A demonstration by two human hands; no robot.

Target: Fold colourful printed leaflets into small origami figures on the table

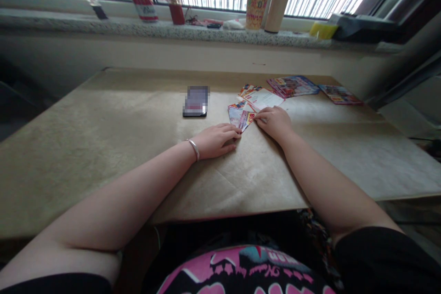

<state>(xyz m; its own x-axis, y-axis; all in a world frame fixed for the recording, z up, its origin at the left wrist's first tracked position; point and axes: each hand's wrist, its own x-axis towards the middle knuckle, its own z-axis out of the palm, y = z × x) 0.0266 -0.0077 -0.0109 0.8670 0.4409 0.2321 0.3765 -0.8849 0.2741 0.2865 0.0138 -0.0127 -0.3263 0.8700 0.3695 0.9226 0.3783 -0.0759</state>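
A colourful printed paper leaflet [237,115], partly folded, lies on the table between my hands. My left hand [218,141] rests on the table with its fingers stretched out, the fingertips at the leaflet's lower corner. At the right edge, my right hand [274,121] pinches the leaflet between thumb and fingers. Just behind it lies another leaflet [263,98], its pale side facing up. To the left of the papers is a phone [195,101] with a blurred screen.
Farther back on the table [113,147] are a stack of leaflets [292,86] and a smaller stack [339,94] to its right. A drink can [143,3], a red bottle [177,13], a paper cup [257,7] and a cardboard tube [280,0] stand on the windowsill [120,27].
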